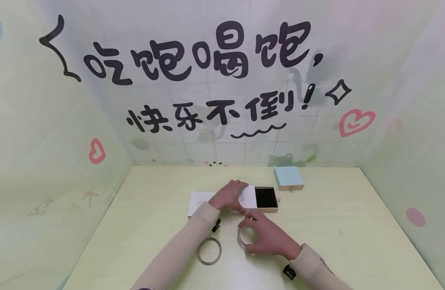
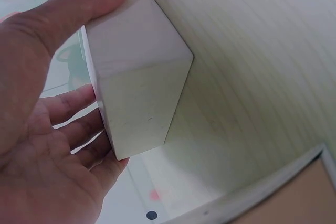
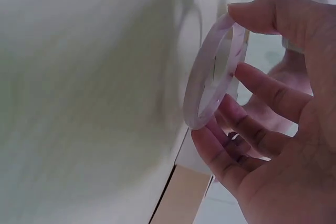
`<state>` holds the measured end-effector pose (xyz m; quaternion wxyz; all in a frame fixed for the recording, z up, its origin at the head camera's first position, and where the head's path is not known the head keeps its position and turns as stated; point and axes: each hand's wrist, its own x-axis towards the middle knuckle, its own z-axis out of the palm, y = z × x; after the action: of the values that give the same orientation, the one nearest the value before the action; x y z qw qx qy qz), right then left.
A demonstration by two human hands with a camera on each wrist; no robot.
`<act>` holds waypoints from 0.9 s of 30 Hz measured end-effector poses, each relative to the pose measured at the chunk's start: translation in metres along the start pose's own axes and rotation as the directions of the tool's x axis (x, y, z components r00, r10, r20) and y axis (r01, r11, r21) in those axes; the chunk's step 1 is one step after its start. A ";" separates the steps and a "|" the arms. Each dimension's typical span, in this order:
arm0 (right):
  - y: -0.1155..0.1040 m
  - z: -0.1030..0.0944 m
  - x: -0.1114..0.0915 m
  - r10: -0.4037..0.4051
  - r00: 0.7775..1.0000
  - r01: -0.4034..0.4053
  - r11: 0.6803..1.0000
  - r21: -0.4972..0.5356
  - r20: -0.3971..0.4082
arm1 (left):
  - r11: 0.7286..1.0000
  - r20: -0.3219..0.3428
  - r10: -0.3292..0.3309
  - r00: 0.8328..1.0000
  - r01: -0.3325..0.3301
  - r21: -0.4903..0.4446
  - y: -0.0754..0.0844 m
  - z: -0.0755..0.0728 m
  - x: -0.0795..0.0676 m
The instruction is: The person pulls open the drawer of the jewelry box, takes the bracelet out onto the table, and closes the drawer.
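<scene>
My left hand (image 1: 227, 197) grips a long white box sleeve (image 1: 249, 197) across its width, thumb on the near side and fingers on the far side. From the sleeve's right end a shallow drawer (image 1: 267, 210) with a black lining sticks partway out. The right hand (image 1: 267, 235) holds a pale, translucent lilac bangle (image 3: 202, 85) by its rim, thumb at one end and fingers along the other side. The bangle is tilted, close over the table in front of the box. A second bangle (image 1: 208, 264) lies flat beside the left forearm.
A light blue box (image 1: 289, 176) sits at the back right, just behind the drawer. Printed cloth walls (image 1: 222, 96) enclose the pale wooden table (image 1: 146, 225) at the back and both sides. Black wrist pieces (image 1: 289, 272) show by each sleeve.
</scene>
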<state>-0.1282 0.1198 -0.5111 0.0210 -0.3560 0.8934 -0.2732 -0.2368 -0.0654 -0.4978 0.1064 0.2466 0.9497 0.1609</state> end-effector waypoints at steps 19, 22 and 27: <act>-0.010 0.013 -0.012 -0.039 0.997 0.043 0.998 -0.055 0.067 | 1.000 -0.003 -0.002 1.000 0.002 -0.009 -0.001 -0.001 0.001; -0.009 0.013 -0.013 -0.044 0.997 0.047 0.998 -0.044 0.063 | 1.000 -0.001 -0.001 1.000 0.001 -0.017 -0.002 0.000 0.001; -0.006 0.014 -0.014 -0.100 0.995 0.101 0.993 -0.056 0.020 | 1.000 0.003 0.003 1.000 -0.003 -0.016 -0.002 0.001 0.001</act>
<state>-0.1109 0.1185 -0.5220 0.0047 -0.4035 0.8816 -0.2451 -0.2381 -0.0660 -0.4993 0.1096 0.2475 0.9478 0.1683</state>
